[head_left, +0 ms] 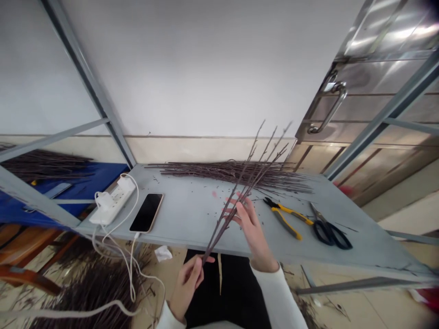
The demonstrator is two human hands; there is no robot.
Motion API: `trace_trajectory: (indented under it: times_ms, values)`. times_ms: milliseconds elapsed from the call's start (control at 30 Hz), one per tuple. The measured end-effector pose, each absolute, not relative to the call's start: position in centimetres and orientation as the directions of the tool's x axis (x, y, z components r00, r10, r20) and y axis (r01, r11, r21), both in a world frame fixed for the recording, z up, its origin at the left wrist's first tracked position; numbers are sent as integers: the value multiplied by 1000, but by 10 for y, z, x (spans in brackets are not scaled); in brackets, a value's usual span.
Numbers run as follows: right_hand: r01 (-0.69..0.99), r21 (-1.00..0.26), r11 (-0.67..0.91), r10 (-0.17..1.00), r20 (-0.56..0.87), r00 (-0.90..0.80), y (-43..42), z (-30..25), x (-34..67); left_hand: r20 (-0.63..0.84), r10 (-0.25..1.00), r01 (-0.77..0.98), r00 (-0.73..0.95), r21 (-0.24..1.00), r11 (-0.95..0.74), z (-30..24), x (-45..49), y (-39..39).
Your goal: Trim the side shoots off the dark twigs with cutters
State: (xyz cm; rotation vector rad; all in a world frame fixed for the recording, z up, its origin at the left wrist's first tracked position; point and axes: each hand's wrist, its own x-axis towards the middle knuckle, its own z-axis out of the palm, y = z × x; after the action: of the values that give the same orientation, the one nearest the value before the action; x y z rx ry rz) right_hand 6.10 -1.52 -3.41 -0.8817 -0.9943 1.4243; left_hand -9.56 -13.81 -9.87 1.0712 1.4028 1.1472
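My left hand point(189, 279) pinches the lower ends of a few thin, dark brown twigs point(221, 228) just off the front edge of the table. The twigs slant up and to the right, with small buds along their upper ends. Higher up, my right hand point(249, 224) is loosely around the same twigs, thumb on the near side and fingers partly spread behind them. Beyond the hands, a long pile of similar twigs point(206, 170) lies along the back of the grey table point(185, 214). Small dark bits are scattered on the tabletop.
Yellow-handled cutting pliers point(286, 221) and black-handled scissors point(328, 230) lie at the right. On the left are a phone point(147, 212) and a white power strip point(115, 201) with trailing cables. More twigs point(85, 292) are heaped on the floor. Metal posts point(92, 87) frame the table.
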Motion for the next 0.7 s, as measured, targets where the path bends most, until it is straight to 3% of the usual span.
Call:
trace_trajectory:
  times_ms: [167, 467, 567, 700]
  values:
    - [-473, -881, -9, 976, 96, -197, -27, -28, 72, -40, 996, 97, -79, 994, 48, -98, -90, -148]
    - [-442, -896, 32, 944, 173, -282, -28, -7, 78, -34, 999, 21, -38, 999, 35, -91, -77, -153]
    - [-468, -884, 6, 936, 169, -307, -42, -12, 80, -32, 999, 146, -9, 989, 33, -100, -85, -162]
    - [-487, -873, -34, 977, 73, -199, -82, -47, 88, -30, 998, 424, 52, 906, 5, -118, -100, -188]
